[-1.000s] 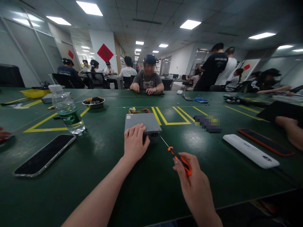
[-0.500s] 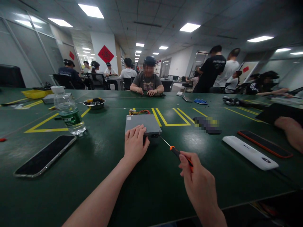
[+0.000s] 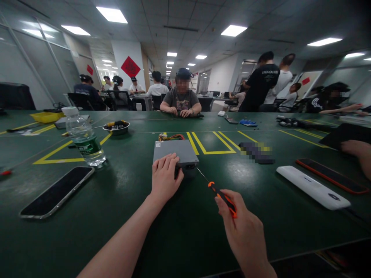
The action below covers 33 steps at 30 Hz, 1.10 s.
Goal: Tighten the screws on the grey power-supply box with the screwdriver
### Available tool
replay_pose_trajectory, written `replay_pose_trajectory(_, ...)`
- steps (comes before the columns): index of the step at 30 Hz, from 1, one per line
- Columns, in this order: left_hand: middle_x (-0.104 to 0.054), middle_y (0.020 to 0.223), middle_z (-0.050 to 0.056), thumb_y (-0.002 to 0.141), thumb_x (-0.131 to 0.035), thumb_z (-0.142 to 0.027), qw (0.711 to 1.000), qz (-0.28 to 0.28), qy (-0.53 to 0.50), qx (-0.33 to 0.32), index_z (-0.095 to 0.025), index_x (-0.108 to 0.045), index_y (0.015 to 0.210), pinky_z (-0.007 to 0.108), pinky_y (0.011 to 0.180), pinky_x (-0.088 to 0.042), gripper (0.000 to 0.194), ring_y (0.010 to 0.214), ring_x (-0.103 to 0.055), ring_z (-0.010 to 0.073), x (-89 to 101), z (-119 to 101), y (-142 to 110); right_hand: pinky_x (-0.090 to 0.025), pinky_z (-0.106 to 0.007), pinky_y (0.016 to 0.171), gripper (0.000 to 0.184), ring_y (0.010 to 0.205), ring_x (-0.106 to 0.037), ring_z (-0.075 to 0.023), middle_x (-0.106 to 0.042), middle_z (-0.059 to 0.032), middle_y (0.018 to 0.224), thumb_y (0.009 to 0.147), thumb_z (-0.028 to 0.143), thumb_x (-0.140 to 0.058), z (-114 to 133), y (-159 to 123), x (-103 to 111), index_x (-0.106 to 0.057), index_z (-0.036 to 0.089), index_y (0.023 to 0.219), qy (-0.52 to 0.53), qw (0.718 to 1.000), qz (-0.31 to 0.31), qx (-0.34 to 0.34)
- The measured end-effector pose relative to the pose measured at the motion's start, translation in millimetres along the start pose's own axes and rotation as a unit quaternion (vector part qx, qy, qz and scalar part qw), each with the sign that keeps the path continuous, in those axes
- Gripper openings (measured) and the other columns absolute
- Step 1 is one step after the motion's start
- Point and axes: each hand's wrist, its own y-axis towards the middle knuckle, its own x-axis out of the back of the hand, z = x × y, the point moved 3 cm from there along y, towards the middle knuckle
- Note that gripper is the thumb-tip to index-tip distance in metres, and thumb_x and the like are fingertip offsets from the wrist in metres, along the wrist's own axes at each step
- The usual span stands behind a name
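A grey metal power supply unit (image 3: pixel 176 150) lies on the green table, its coloured wires (image 3: pixel 171 137) bunched behind it and a dark socket in its front face. My left hand (image 3: pixel 165 170) grips the near left part, fingers over the top and thumb against the front. In my right hand (image 3: pixel 243 220) is a screwdriver (image 3: pixel 222 197) with a black and orange handle, held between thumb and fingers. Its thin shaft slants up and left, and the tip meets the unit's front right corner. Whether it sits in a screw is too small to tell.
Left of the unit stand a water bottle (image 3: pixel 87 141), a phone (image 3: pixel 58 192) and a metal bowl (image 3: pixel 116 128) with items inside. To the right lie a white device (image 3: pixel 313 187) and an orange-edged phone (image 3: pixel 332 175). Another person's hand (image 3: pixel 358 148) is at the far right. Someone sits opposite.
The screwdriver handle has dropped slightly, and the fingers of my right hand have shifted on it, uncovering more of the handle. My left hand and the power supply unit stay in place.
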Motion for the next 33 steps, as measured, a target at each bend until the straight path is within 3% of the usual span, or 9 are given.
replay_pose_trajectory(5, -0.056, 0.123, 0.006, 0.081, -0.05, -0.027, 1.0, -0.007, 0.011, -0.002, -0.022, -0.052, 0.108, 0.042, 0.094, -0.031, 0.028, 0.114, -0.047, 0.0237, -1.9, 0, -1, -0.052, -0.027, 0.073, 0.025, 0.087, -0.065, -0.0155, -0.065, -0.0063, 0.097, 0.09, 0.031, -0.039, 10, -2, 0, -0.05, 0.019, 0.108, 0.037, 0.993, -0.05, 0.096)
replay_pose_trajectory(14, -0.057, 0.122, 0.006, 0.081, -0.05, -0.028, 1.0, -0.013, 0.01, -0.004, -0.023, -0.052, 0.108, 0.042, 0.094, -0.031, 0.028, 0.114, -0.047, 0.0245, -1.6, 0, 0, -0.05, -0.018, 0.062, 0.016, 0.066, -0.065, -0.0094, -0.067, -0.0002, 0.082, 0.089, 0.026, -0.045, 8, -6, 1, -0.056, 0.019, 0.098, 0.056, 0.988, -0.108, 0.099)
replay_pose_trajectory(19, -0.056, 0.122, 0.005, 0.082, -0.05, -0.029, 1.0, -0.01, 0.013, 0.004, -0.023, -0.052, 0.108, 0.041, 0.094, -0.03, 0.027, 0.114, -0.047, 0.0239, -3.1, 0, -1, -0.049, -0.019, 0.064, 0.014, 0.068, -0.064, -0.0092, -0.066, -0.0007, 0.08, 0.088, 0.02, -0.046, 22, -7, -5, -0.056, 0.017, 0.098, 0.102, 0.981, -0.09, 0.141)
replay_pose_trajectory(33, -0.057, 0.121, 0.005, 0.081, -0.051, -0.027, 1.0, -0.019, 0.009, 0.01, -0.023, -0.053, 0.108, 0.042, 0.094, -0.031, 0.027, 0.112, -0.047, 0.0244, -3.5, 0, -1, -0.052, -0.024, 0.064, 0.019, 0.074, -0.062, -0.0128, -0.06, -0.0043, 0.085, 0.09, 0.023, -0.042, 26, -6, -18, -0.052, 0.017, 0.104, 0.081, 0.987, -0.042, 0.129)
